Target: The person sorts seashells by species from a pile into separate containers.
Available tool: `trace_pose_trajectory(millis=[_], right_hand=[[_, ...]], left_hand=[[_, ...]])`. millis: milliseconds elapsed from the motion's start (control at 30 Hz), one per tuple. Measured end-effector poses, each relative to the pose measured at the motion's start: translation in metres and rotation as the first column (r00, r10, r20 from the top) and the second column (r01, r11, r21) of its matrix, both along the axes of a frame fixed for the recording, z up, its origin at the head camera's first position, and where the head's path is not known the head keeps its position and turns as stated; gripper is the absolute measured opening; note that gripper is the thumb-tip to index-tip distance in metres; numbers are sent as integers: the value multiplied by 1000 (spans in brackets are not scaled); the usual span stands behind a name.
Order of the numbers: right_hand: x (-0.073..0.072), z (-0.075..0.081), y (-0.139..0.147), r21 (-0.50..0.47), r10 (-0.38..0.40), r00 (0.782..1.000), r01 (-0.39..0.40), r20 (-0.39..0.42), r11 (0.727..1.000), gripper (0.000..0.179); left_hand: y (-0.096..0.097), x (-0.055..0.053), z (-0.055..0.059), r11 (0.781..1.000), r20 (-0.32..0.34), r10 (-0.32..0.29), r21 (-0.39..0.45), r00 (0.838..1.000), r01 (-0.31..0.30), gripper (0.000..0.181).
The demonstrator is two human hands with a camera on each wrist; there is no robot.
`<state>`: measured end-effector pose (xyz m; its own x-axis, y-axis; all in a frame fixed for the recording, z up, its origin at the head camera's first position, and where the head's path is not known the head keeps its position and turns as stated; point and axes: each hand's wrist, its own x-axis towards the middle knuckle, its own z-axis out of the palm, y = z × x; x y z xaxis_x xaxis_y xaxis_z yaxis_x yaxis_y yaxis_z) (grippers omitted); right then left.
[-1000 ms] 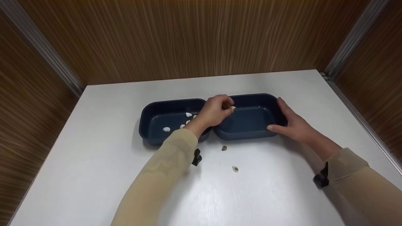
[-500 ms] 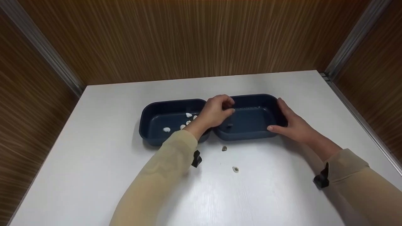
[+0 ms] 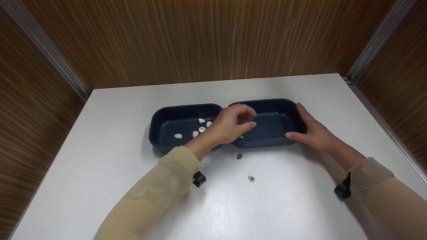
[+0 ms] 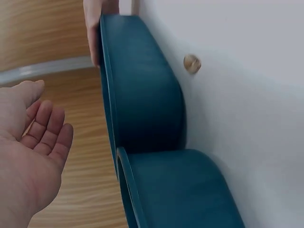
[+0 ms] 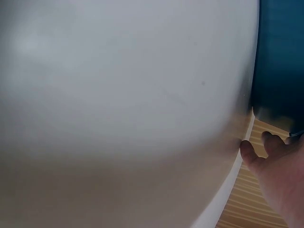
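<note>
My left hand (image 3: 230, 125) hovers over the left end of the right dark blue bin (image 3: 267, 144), thumb and fingers apart with nothing between them. Behind it, a small pale object (image 3: 241, 137) partly shows inside that bin. The left wrist view confirms an unoccupied palm (image 4: 33, 156). My right hand (image 3: 313, 131) holds the bin's right end, its thumb on the front rim and its fingers at the back corner. In the left dark blue bin (image 3: 160, 146) lie several white shells (image 3: 202, 129), some hidden by my left wrist.
On the white table (image 3: 83, 166), a brownish shell (image 3: 239, 156) lies just in front of the right bin. A pale shell with a dark centre (image 3: 251, 179) is nearer me. The bins stand end to end, before a wood-grain panel (image 3: 213, 40).
My left hand has let go of a small shell, which dropped into the right bin. Since then it has spread wider and shifted slightly right and toward me. The right hand keeps its place.
</note>
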<state>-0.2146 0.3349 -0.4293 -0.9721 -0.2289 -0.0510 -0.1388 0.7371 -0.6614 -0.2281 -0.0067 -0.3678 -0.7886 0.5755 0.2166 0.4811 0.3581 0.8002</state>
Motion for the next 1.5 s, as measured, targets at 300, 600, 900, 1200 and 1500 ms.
trace_pose_trajectory(millis=[300,600,900,1200,1500], right_hand=[[0,-1,0,2,-14,1000,14,1,1000,116],[0,0,2,-1,-3,1000,3,4,1000,119],[-1,-1,3,-21,10,1000,-10,-7,1000,118],[-1,-2,3,-6,3,1000,-3,3,1000,118],[1,-4,7,-17,6,1000,-6,-14,1000,117]], left_hand=[[-8,32,-9,990,30,-138,25,990,137,22],[-13,50,-34,973,75,-233,16,970,232,22],[-15,59,-57,961,160,-269,-23,950,276,24],[-15,64,-80,961,228,-259,-31,938,273,24],[-11,66,-91,959,158,-270,-48,950,280,21]])
